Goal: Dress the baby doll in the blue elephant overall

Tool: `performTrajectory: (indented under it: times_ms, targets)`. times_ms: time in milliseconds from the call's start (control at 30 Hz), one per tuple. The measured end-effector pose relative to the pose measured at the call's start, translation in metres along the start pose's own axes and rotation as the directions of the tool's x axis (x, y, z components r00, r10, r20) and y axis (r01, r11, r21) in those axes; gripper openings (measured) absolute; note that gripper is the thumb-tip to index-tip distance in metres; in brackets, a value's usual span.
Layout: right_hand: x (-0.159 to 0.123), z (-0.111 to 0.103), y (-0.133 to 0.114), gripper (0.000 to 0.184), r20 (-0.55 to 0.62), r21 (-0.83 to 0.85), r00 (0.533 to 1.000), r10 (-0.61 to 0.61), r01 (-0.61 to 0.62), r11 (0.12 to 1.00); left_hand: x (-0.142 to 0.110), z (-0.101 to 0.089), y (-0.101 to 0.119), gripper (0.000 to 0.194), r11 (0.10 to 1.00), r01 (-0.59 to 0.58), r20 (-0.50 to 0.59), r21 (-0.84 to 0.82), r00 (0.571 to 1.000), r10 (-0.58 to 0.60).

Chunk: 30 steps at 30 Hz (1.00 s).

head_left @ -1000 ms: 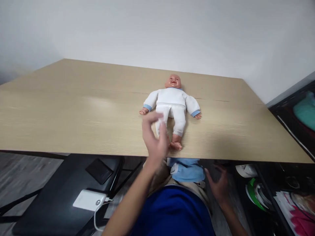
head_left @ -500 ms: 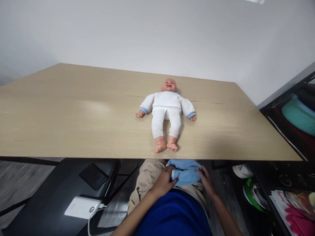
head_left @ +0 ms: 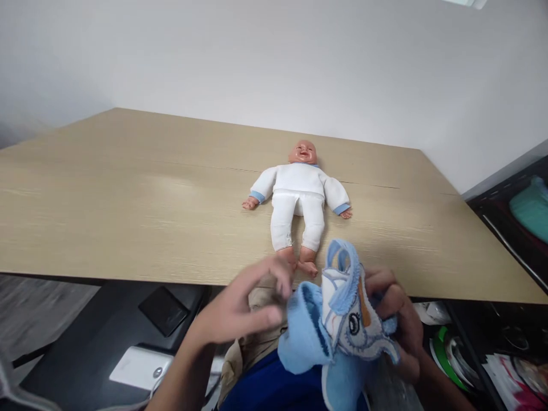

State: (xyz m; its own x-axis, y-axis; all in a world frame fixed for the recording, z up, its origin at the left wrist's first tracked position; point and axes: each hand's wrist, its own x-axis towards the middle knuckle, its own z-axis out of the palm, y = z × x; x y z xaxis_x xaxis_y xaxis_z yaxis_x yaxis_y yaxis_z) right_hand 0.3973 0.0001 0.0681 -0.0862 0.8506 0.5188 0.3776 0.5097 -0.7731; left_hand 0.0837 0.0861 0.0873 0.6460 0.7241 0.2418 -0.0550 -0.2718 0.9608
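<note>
A right hand (head_left: 398, 322) grips a small blue cloth garment (head_left: 303, 337) above the lap, at the near edge of a wooden table (head_left: 128, 228).

The left hand (head_left: 242, 311) is open and empty beside the garment, though whether its fingertips brush the cloth cannot be told. Held on one side only, the limp fabric could sag or slip toward the lap; its raised loop, close to the table edge, might snag there or nudge the feet of the doll (head_left: 298, 182), which lie near that edge. The left forearm angles inward, thumb and fingers apart; the right hand's fingers curl behind the cloth, partly hidden. Beyond, the white-clad doll lies face up, arms spread. A white device (head_left: 141, 365) sits on a black chair (head_left: 94, 337).
</note>
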Motion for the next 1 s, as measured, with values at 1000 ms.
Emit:
performTrajectory:
  times_ms: [1000]
  targets:
    - [0.264,0.013,0.035,0.035,0.13,-0.044,0.99,-0.06,0.066,0.997,0.21,-0.1,0.055,0.054,0.84,-0.273,-0.004,0.47,0.95,0.311]
